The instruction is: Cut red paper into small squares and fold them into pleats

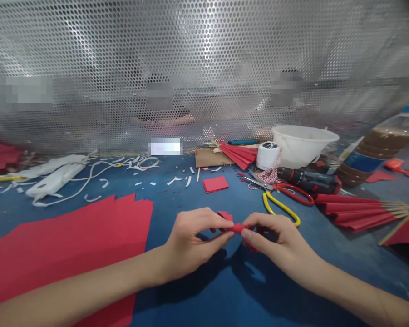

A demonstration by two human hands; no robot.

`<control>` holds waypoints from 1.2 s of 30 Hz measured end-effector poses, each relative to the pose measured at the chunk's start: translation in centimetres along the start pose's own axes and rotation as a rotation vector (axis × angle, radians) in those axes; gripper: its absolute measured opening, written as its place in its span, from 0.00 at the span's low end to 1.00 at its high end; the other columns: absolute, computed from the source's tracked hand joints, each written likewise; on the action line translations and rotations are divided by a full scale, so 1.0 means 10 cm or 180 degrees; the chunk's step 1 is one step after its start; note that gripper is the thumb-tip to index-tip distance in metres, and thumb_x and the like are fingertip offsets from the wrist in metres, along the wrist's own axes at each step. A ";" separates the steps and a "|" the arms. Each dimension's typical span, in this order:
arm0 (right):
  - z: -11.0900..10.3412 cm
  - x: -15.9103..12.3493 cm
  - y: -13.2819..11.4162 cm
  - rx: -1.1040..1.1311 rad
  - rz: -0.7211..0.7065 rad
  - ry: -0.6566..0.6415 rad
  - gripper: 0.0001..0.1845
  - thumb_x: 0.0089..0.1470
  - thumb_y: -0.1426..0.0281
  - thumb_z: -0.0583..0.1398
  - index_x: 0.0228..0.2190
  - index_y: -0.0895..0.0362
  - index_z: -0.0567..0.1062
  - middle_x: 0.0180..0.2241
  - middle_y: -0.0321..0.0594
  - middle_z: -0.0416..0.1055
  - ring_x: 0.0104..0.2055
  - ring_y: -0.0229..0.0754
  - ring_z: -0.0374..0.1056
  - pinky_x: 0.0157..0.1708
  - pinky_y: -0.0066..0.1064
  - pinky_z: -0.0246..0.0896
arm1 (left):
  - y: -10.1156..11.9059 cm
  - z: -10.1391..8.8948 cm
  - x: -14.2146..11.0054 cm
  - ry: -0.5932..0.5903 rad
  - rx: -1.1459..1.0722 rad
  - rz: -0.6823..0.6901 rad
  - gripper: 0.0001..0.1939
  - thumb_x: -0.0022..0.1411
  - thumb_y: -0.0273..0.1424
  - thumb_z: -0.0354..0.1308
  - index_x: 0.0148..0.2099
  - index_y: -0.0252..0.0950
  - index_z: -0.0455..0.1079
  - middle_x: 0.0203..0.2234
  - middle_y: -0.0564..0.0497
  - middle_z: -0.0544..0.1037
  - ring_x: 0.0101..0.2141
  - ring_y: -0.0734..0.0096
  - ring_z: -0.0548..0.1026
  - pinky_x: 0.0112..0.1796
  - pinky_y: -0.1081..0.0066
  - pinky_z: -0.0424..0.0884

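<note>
Between my two hands, just above the blue table, is a small folded piece of red paper [237,228]. My left hand [199,236] pinches its left end between thumb and fingers. On the right end, the thumb and fingertips of my right hand [275,238] are closed on the same paper, covering part of it. A small stack of red paper rectangles [215,184] lies on the table beyond my hands. Large red paper sheets [71,240] spread out beneath and beside my left forearm.
Red-handled scissors [294,193], yellow-handled pliers [282,209], a power drill [309,180] and red paper fans [352,212] lie at right. Behind them stand a white bucket [301,145] and a bottle [371,150]. A white power strip [56,181] sits left. Perforated metal [204,54] closes the back.
</note>
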State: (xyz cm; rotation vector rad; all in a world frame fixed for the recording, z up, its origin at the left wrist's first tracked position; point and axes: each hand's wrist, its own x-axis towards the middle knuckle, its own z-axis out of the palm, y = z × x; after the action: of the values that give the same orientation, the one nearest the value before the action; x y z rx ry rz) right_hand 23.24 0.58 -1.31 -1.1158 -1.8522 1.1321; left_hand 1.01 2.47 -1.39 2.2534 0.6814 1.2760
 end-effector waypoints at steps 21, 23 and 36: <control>-0.05 0.01 -0.07 0.0304 -0.0034 -0.0354 0.23 0.67 0.55 0.53 0.28 0.57 0.73 0.26 0.36 0.70 0.31 0.39 0.66 0.33 0.28 0.60 | 0.07 0.05 0.01 0.0426 0.0550 -0.0259 0.03 0.58 0.24 0.65 0.36 0.36 0.78 0.27 0.51 0.82 0.24 0.75 0.75 0.24 0.76 0.70; -0.04 0.02 -0.05 0.0401 0.0021 -0.0444 0.22 0.67 0.55 0.54 0.29 0.58 0.74 0.27 0.36 0.71 0.31 0.39 0.66 0.33 0.28 0.60 | 0.05 0.05 0.00 0.0415 0.0574 -0.0306 0.03 0.58 0.24 0.65 0.36 0.36 0.78 0.27 0.51 0.82 0.24 0.75 0.74 0.24 0.76 0.70; -0.95 -0.24 0.05 -0.0940 0.0065 0.1155 0.24 0.65 0.53 0.54 0.27 0.56 0.76 0.25 0.39 0.73 0.27 0.39 0.69 0.28 0.31 0.62 | -0.08 0.06 0.08 -0.0395 0.1258 -0.1184 0.15 0.61 0.26 0.60 0.50 0.41 0.77 0.52 0.45 0.77 0.53 0.52 0.70 0.52 0.50 0.68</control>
State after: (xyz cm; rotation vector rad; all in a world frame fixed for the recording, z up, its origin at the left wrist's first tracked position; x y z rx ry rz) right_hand 32.51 1.64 1.62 -1.4034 -1.7523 0.6233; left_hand 1.69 3.48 -1.65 2.3271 1.3270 0.8711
